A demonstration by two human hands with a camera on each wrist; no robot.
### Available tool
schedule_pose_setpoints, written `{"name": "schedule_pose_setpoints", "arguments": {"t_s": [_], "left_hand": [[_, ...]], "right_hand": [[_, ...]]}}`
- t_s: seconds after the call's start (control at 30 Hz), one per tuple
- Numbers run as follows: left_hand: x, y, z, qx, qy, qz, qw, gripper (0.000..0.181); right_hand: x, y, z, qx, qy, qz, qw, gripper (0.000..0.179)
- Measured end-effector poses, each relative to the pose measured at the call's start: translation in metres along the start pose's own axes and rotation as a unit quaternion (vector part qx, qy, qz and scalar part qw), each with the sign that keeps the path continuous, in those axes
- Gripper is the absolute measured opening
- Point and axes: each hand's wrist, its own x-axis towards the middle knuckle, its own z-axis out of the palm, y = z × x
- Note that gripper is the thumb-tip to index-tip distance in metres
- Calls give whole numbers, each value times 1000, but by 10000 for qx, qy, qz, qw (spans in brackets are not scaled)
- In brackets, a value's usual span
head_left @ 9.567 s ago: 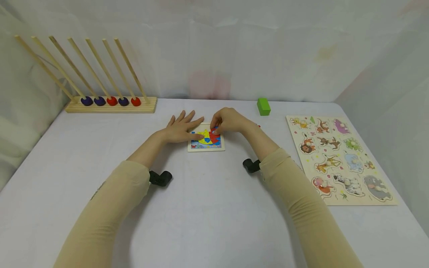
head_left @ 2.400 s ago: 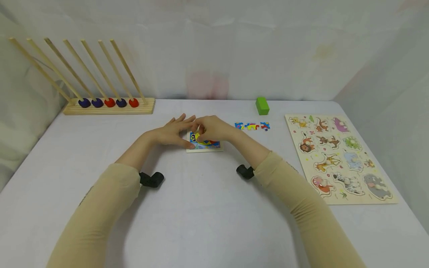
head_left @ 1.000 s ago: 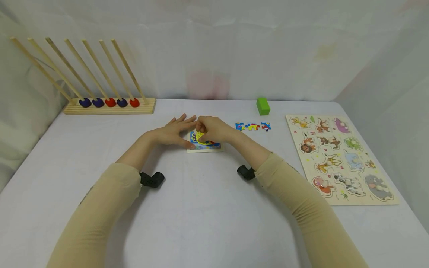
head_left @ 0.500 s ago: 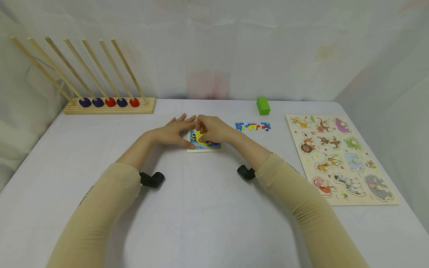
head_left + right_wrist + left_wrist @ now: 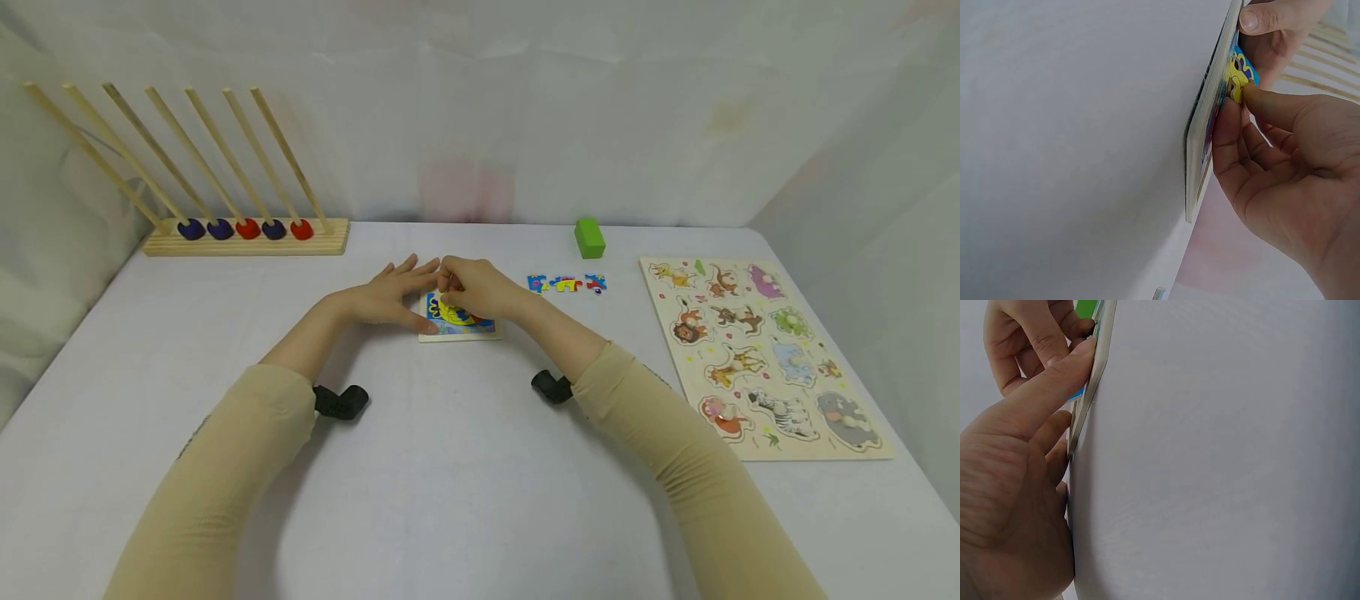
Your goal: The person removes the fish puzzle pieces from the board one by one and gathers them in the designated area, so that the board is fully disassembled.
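Observation:
A small jigsaw puzzle board (image 5: 461, 337) with a yellow and blue picture lies at the middle back of the table. My right hand (image 5: 480, 287) is over it. In the right wrist view, thumb and forefinger pinch a yellow and blue puzzle piece (image 5: 1239, 74), which is tilted up from the board. My left hand (image 5: 382, 297) rests at the board's left side with fingers spread. Its thumb (image 5: 1075, 362) presses on the board's edge. Part of the picture is hidden beneath the right hand.
Three loose puzzle pieces (image 5: 566, 284) lie in a row right of the board. Behind them stands a green block (image 5: 590, 238). A wooden animal puzzle (image 5: 675, 358) is at the right. A rack of sticks with beads (image 5: 322, 239) stands back left.
Since the earliest frame, my right hand has moved left, from the red part to the yellow part. The loose pieces now show clear of the right arm. Lately both hands have barely moved.

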Motion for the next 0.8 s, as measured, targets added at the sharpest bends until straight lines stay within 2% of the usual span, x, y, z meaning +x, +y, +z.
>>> {"name": "schedule_pose_setpoints", "arguments": {"t_s": [0.17, 0.6, 0.8], "left_hand": [[-1, 1, 0, -21, 2, 6, 10000, 95], [0, -1, 1, 21, 21, 13, 10000, 95], [0, 0, 0, 29, 43, 51, 10000, 94]], "right_hand": [[0, 0, 0, -17, 44, -37, 10000, 10], [0, -4, -2, 18, -69, 182, 9998, 16], [-1, -3, -6, 205, 108, 88, 9997, 13]]}}
